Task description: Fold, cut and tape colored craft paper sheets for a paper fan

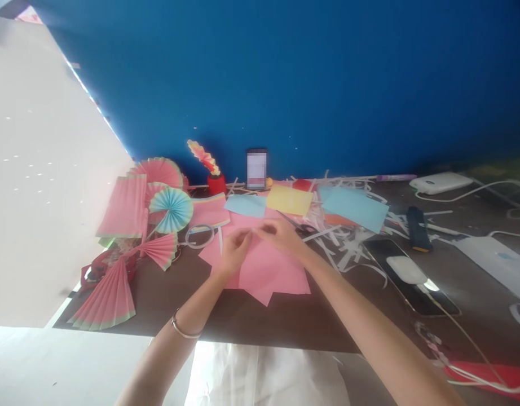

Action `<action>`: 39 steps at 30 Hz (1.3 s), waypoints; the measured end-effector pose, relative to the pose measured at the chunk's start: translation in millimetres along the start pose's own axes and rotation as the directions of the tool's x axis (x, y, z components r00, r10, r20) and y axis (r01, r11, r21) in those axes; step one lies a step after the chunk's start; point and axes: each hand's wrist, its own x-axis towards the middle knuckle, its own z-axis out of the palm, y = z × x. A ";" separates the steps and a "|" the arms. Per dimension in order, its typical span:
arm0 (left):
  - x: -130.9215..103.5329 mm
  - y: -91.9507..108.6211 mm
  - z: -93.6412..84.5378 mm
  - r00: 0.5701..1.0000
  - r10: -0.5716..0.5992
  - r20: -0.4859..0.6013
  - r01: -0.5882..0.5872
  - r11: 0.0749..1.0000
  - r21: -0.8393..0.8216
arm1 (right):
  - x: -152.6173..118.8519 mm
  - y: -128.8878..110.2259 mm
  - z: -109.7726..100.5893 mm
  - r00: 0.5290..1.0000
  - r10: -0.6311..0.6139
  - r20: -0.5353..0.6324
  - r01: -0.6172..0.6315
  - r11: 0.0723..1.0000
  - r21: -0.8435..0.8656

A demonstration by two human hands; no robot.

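Over a loose stack of pink paper sheets [277, 276], my left hand [234, 251] and my right hand [281, 234] meet with fingertips pinched close together. A tiny pale bit may be between them, too small to name. Beyond my right hand lie scissors [290, 219], partly covered, their blade pointing up-left. A roll of clear tape [199, 237] rests left of my left hand. Blue paper [245, 205] and yellow paper [289, 200] lie just past the hands.
Pleated paper fans [111, 296] in pink and a blue rosette [171, 209] crowd the left side. A phone [256, 169] stands against the blue wall. White paper strips [348, 245] are scattered to the right, near another phone [437, 299] with a cable.
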 end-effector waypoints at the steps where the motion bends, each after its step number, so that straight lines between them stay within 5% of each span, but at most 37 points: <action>1: 0.0 -0.3 0.0 1.000 0.002 0.003 -0.002 1.000 0.000 | 0.0 -0.3 0.2 1.000 0.000 0.000 0.000 1.000 -0.002; 39: -2.7 6.1 -0.2 0.999 -0.027 0.017 0.026 0.998 0.057 | -2.2 1.9 -0.4 0.999 0.018 0.039 -0.022 0.994 0.107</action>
